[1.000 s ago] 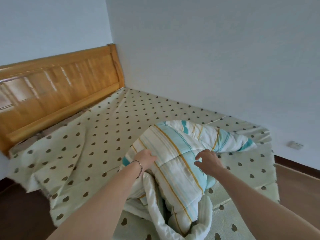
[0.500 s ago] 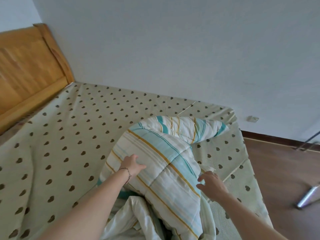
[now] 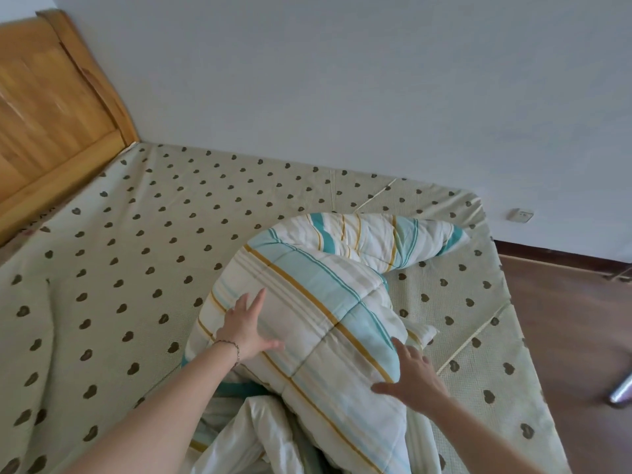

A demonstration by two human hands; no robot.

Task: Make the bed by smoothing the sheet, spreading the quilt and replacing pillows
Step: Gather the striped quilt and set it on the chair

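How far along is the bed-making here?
Done: the sheet lies mostly flat on the bed, with a ripple at its near left. In hand: left hand and right hand rest open on the quilt, which is bunched in a heap. Left: spreading the quilt and replacing pillows; none are in view.

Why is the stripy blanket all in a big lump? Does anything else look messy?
The striped quilt is bunched in a heap near the foot of the bed, not spread flat; both hands, left and right, rest open on it. The heart-print sheet has a loose fold along its near left edge. No pillows show.
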